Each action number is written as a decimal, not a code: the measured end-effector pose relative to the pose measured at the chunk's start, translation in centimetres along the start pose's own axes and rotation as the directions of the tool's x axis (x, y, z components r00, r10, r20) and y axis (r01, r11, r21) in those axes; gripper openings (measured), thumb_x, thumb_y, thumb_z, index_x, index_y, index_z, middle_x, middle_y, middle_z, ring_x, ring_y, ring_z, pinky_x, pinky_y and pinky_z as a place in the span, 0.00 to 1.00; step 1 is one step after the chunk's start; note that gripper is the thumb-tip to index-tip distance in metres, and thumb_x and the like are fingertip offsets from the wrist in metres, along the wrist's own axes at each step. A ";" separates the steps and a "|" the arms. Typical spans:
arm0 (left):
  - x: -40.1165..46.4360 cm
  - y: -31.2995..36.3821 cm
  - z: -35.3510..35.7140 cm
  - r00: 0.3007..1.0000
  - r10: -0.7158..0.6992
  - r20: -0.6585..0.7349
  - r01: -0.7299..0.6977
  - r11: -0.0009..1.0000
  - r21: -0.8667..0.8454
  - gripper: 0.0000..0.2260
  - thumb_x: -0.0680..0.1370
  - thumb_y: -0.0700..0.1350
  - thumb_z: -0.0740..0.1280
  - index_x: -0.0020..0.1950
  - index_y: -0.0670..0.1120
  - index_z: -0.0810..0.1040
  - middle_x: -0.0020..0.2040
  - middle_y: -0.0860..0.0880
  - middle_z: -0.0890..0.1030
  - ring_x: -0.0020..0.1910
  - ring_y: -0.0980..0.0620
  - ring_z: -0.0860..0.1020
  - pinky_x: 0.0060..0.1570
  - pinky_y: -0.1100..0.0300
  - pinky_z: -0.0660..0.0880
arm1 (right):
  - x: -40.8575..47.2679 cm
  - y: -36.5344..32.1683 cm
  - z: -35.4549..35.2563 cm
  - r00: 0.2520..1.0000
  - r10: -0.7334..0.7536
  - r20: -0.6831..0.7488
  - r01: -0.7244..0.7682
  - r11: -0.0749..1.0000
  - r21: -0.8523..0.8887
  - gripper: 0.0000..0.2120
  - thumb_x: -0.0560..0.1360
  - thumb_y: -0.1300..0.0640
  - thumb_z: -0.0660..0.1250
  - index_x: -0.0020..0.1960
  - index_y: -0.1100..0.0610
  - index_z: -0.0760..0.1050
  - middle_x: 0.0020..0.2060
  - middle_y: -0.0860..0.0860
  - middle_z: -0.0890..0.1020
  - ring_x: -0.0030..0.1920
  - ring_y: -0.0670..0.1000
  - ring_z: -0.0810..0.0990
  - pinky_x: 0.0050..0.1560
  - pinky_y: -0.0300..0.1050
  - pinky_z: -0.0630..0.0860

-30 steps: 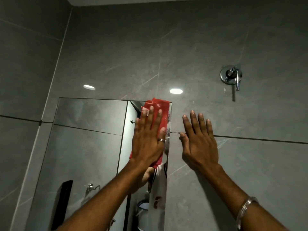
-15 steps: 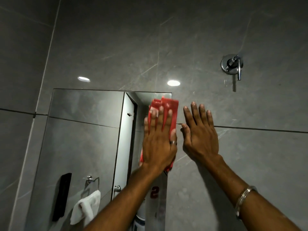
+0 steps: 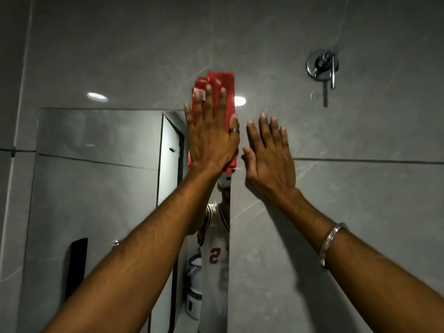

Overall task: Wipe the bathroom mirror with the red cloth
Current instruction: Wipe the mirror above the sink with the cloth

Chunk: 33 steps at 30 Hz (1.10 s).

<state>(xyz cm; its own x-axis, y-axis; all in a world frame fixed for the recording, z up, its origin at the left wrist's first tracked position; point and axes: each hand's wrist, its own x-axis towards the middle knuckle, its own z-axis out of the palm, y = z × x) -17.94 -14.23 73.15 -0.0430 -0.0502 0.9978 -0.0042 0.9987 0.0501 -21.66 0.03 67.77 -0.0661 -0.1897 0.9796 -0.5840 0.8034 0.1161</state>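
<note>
The frameless mirror (image 3: 96, 188) hangs on the grey tiled wall, its right edge running down the middle of the view. My left hand (image 3: 212, 138) lies flat with fingers spread, pressing the folded red cloth (image 3: 222, 80) against the mirror's top right corner; the cloth's upper part overlaps the tile above the mirror. My right hand (image 3: 270, 159) rests flat and empty on the wall tile just right of the mirror's edge, a metal bangle on its wrist.
A chrome wall valve with a lever (image 3: 323, 66) sits on the tile at the upper right. The mirror reflects a white door, a black object at lower left, and the person in a white jersey. A wall corner runs down the far left.
My left hand has slid the red cloth upward along the mirror's right edge to the top corner. The right hand stays planted on the wall.
</note>
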 end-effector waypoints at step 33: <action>-50.7 -0.7 -3.1 0.902 -0.083 0.423 0.119 0.991 -0.059 0.23 0.85 0.57 0.53 0.76 0.45 0.66 0.76 0.40 0.70 0.73 0.36 0.67 0.66 0.34 0.76 | -34.4 -3.4 3.2 0.944 0.058 0.325 -0.017 0.992 -0.126 0.35 0.84 0.45 0.53 0.84 0.51 0.41 0.83 0.53 0.38 0.83 0.55 0.35 0.82 0.59 0.36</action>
<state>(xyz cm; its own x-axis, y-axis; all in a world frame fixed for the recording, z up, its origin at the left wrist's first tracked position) -12.71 -12.35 22.61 -0.4614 -0.1288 0.8778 0.0499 0.9841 0.1707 -19.99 1.99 33.16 -0.3592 -0.3163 0.8780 -0.4765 0.8711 0.1188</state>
